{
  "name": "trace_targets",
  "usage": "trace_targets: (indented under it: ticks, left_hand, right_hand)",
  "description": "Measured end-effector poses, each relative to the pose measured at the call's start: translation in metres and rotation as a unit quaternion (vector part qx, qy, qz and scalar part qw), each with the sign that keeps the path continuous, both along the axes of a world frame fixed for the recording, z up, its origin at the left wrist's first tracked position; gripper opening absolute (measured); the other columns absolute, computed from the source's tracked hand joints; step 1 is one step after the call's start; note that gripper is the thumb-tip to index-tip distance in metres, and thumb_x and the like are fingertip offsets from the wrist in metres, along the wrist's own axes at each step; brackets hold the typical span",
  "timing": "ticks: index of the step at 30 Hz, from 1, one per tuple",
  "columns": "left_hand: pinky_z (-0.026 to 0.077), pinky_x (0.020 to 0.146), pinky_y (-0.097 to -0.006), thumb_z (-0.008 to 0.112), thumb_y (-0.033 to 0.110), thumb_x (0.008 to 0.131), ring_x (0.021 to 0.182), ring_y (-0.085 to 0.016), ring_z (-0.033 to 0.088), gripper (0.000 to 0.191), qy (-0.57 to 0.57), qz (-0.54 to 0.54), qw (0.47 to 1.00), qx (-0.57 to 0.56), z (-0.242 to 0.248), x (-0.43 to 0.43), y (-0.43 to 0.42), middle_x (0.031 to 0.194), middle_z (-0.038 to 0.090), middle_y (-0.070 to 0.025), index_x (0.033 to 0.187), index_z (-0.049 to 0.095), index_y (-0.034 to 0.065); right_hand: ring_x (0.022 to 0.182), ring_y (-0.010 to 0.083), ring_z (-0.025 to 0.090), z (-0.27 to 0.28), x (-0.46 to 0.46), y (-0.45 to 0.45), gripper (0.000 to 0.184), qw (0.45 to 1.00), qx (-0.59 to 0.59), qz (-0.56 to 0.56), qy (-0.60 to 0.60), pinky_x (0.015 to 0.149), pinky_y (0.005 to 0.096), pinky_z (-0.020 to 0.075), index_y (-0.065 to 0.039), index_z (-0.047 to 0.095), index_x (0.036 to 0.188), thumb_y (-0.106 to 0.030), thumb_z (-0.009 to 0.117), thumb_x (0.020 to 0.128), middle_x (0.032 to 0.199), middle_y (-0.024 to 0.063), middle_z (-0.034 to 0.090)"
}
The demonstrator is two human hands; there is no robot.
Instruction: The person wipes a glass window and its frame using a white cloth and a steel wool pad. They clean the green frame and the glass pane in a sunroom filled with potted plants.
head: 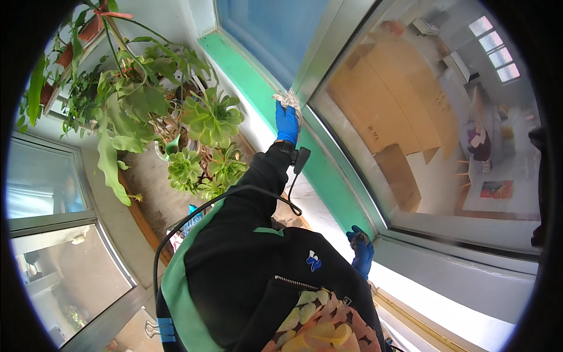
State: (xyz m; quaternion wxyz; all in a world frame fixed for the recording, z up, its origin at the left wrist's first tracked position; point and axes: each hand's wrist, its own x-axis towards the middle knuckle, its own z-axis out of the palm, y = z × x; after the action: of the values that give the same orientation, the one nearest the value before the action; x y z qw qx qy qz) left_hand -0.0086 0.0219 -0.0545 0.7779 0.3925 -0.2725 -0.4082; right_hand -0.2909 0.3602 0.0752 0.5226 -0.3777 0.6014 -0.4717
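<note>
My left hand (286, 121), in a blue rubber glove, presses a crumpled whitish cloth (289, 99) against the green windowsill (325, 165), by the lower corner of the blue pane and the metal window frame (310, 75). A black device on a wrist strap sits at that cuff, with a cable. Lower right, my right hand (362, 255), also blue-gloved, has its fingers curled around a grey, fuzzy wad (360, 240) like steel wool, beside the sill's near end. My right forearm is mostly hidden by my black jacket.
Potted succulents (213, 116) and leafy trailing plants (127, 92) stand left of the sill, close to my left arm. Flattened cardboard (387, 97) shows through the glass on the right. A black cable (198, 202) loops over my sleeve. Another window (48, 185) is at far left.
</note>
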Motion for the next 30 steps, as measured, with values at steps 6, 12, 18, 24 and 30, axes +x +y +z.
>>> trace_targets:
  ticks: [6,12,18,24,30]
  left_hand:
    - [0.039,0.099,-0.0286,0.045,0.005,0.094,0.112,-0.019,0.051,0.043,-0.045,0.017,0.998,-0.048,0.001,0.019,-0.011,0.125,0.052,-0.0124,0.135,0.035,-0.0045]
    - [0.043,0.092,-0.0270,0.049,0.006,0.092,0.106,-0.017,0.055,0.055,-0.119,-0.076,0.988,0.069,-0.016,-0.010,-0.019,0.123,0.057,-0.0097,0.144,0.030,0.0012]
    - [0.043,0.092,-0.0284,0.053,0.010,0.092,0.106,-0.019,0.057,0.054,-0.158,-0.058,0.983,0.072,-0.029,-0.005,-0.012,0.120,0.059,-0.0147,0.141,0.034,-0.0012]
    - [0.043,0.095,-0.0333,0.051,0.009,0.092,0.113,-0.028,0.057,0.048,-0.135,0.013,0.990,0.050,-0.030,0.016,-0.048,0.125,0.056,-0.0226,0.134,0.038,-0.0097]
    - [0.038,0.101,-0.0328,0.046,0.012,0.095,0.120,-0.031,0.051,0.051,-0.259,0.092,0.958,0.086,-0.028,-0.052,-0.020,0.130,0.050,-0.0269,0.137,0.028,-0.0113]
  right_hand:
    - [0.100,0.0211,0.062,-0.002,0.003,-0.002,0.048,1.000,-0.004,0.010,0.006,0.088,0.0322,0.0449,0.002,0.059,0.119,-0.031,0.056,0.083,0.122,0.0146,0.060]
    - [0.100,0.0211,0.062,0.000,0.011,-0.007,0.051,1.000,-0.016,0.004,0.000,0.088,0.0326,0.0450,0.002,0.058,0.120,-0.033,0.056,0.083,0.121,0.0141,0.061]
    - [0.102,0.0208,0.062,0.003,0.013,-0.007,0.053,1.000,-0.006,-0.002,0.017,0.091,0.0329,0.0434,0.002,0.058,0.120,-0.038,0.056,0.085,0.114,0.0131,0.064]
    - [0.103,0.0214,0.062,0.006,0.013,0.004,0.050,1.000,-0.005,-0.027,0.006,0.093,0.0315,0.0429,0.003,0.059,0.119,-0.031,0.054,0.084,0.112,0.0130,0.065]
    - [0.102,0.0217,0.061,0.007,0.011,0.019,0.047,0.999,0.007,-0.049,0.008,0.091,0.0305,0.0428,0.003,0.059,0.118,-0.028,0.052,0.083,0.114,0.0130,0.064]
